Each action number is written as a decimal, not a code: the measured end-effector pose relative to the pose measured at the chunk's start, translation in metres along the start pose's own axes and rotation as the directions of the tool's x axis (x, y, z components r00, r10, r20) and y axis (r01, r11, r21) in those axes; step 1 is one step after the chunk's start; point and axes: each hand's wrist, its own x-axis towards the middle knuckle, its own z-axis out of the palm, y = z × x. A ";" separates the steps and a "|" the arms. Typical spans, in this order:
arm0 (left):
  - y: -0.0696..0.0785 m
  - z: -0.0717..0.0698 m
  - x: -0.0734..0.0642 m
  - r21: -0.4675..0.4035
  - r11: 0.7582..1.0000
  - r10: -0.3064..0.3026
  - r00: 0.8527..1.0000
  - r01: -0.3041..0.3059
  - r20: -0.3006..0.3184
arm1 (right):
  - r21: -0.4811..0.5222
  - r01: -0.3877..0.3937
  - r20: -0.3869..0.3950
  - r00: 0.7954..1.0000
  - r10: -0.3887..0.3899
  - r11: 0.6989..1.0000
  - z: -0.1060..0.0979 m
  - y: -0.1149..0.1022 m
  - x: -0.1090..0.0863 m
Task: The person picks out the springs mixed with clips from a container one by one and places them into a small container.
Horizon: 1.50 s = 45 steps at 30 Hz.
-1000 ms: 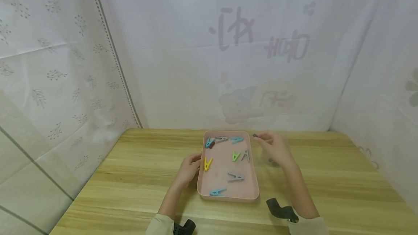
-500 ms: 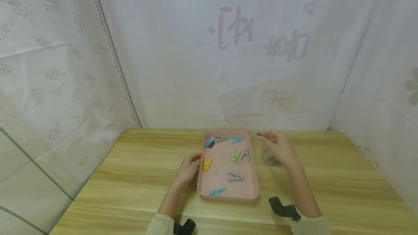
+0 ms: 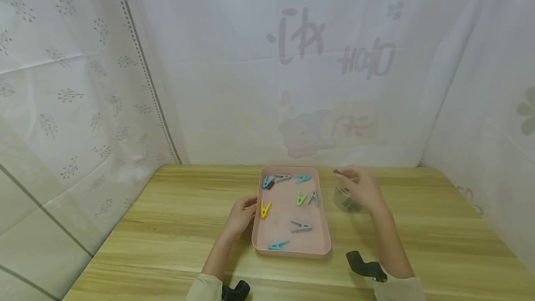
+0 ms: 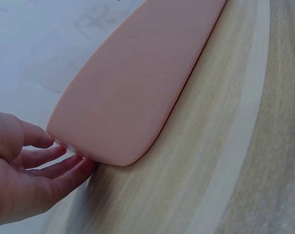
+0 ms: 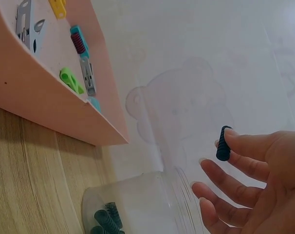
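Note:
In the head view a pink tray (image 3: 281, 217) holds several clothespins: a yellow clothespin (image 3: 265, 210) by the left wall, a green clothespin (image 3: 301, 199), and grey and blue ones. My left hand (image 3: 242, 215) grips the tray's left side with curved fingers, as the left wrist view shows. Past the tray's right wall, my right hand (image 3: 360, 188) pinches a dark ribbed plug (image 5: 223, 143) between thumb and forefinger, the other fingers loosely bent. Below this hand stands a clear tub (image 5: 138, 197) with several similar plugs (image 5: 107, 220) inside, partly hidden in the head view.
A maroon ribbed plug (image 3: 270, 185) lies in the tray's far left corner beside a blue clothespin (image 3: 267, 181). The wooden table (image 3: 175, 231) ends at a hanging pale curtain (image 3: 234, 120). Black camera mounts (image 3: 363, 268) are worn at both wrists.
My right hand, with the plug pinched, has moved slightly to the right, away from the tray's far right corner, uncovering more of the clear tub. The left hand and tray stay in place.

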 end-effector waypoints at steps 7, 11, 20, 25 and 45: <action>0.001 0.000 -0.001 -0.007 1.000 -0.007 1.000 0.007 0.005 | 0.006 -0.020 0.002 1.000 0.020 1.000 -0.003 0.003 0.000; 0.000 0.000 -0.001 0.002 1.000 -0.006 1.000 0.006 0.005 | -0.006 -0.017 -0.003 1.000 0.017 1.000 -0.005 0.004 -0.001; -0.002 0.000 0.000 0.017 1.000 0.003 1.000 -0.003 -0.001 | -0.037 -0.033 -0.021 0.999 0.032 0.999 -0.010 0.006 -0.003; -0.002 0.000 0.001 0.021 1.000 0.004 1.000 -0.004 0.001 | -0.044 -0.035 -0.035 0.999 0.034 0.998 -0.013 0.010 -0.003; 0.002 -0.001 -0.001 0.003 1.000 -0.008 1.000 0.008 0.011 | -0.060 -0.031 -0.092 0.995 0.026 0.998 -0.023 0.019 -0.006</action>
